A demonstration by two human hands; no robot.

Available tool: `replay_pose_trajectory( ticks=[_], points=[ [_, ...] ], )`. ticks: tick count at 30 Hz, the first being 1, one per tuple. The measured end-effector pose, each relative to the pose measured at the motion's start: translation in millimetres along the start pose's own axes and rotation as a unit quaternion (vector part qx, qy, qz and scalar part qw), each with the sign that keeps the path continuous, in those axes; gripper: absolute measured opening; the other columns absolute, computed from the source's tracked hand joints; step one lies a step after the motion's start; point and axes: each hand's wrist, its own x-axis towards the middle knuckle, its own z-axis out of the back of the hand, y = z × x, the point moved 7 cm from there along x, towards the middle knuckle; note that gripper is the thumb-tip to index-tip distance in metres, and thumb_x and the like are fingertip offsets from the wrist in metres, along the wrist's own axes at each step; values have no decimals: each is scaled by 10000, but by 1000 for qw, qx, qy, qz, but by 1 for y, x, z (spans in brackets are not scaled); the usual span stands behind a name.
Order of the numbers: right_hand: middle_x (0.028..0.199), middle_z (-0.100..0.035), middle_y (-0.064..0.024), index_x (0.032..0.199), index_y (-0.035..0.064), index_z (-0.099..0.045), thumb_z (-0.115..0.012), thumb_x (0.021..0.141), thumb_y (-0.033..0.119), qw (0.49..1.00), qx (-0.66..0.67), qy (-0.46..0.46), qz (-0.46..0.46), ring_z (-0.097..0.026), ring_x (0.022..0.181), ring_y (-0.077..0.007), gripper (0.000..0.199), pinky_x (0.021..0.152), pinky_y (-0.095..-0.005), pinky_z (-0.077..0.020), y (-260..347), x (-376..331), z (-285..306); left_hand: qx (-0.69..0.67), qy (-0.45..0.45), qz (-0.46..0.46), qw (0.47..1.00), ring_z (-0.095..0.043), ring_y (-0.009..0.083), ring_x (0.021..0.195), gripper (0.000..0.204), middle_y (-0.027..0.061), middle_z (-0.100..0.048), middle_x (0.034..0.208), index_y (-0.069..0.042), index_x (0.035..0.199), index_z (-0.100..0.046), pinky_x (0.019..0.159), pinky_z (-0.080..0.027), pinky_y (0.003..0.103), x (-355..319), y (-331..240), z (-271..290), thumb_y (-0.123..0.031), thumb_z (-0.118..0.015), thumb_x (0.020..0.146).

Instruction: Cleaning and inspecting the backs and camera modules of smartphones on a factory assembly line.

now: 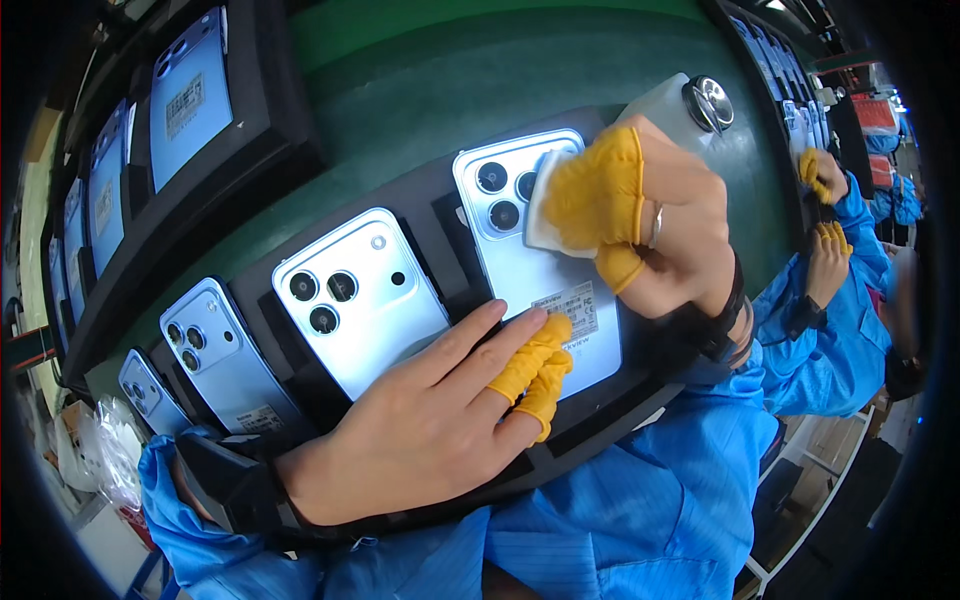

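While the left hand (440,420) lies open on the phone (545,270), the right hand (650,225) grips a white cloth (540,210).

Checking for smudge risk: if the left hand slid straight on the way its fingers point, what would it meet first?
Probably the right hand, which presses a white wiping cloth to the pale blue phone back. The left hand points up-right along that phone; depth is unclear.
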Motion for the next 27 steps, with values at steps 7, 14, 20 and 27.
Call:
replay_pose_trajectory(
  ticks=[7, 14, 20, 27],
  points=[
    [666, -593, -96, 664, -1, -627, -612, 591, -23, 988, -13, -154, 5, -556, 603, -260, 78, 626, -320, -473, 2, 2, -4, -2, -16, 2, 1000, -540, 276, 1136, 235, 178, -644, 986, -48, 808, -672, 991, -397, 405, -6, 0, 2, -281, -640, 801],
    [655, -561, -102, 607, 17, -577, -606, 586, -8, 997, -44, -22, 64, -535, 617, -261, 44, 582, -317, -450, 7, 3, -13, 2, -4, 5, 1000, -537, 274, 1139, 237, 176, -643, 997, -47, 815, -676, 989, -401, 403, -11, 2, 3, -280, -638, 803],
    [786, -634, -141, 756, -23, -613, -512, 610, -101, 989, -40, -128, -67, -619, 713, -281, 194, 678, -328, -501, -13, -7, 9, 11, 20, -11, 1000, -531, 272, 1151, 259, 188, -633, 1051, -42, 859, -683, 987, -401, 400, -13, 1, 2, -294, -644, 810],
    [1001, -643, -127, 1010, -19, -619, -538, 878, 46, 895, 250, -264, -259, -631, 952, -227, 168, 866, -317, -495, -60, -38, -2, 20, 34, -14, 999, -521, 274, 1168, 253, 191, -626, 1085, -49, 887, -690, 994, -391, 392, -16, -1, 1, -290, -654, 818]
  ],
)
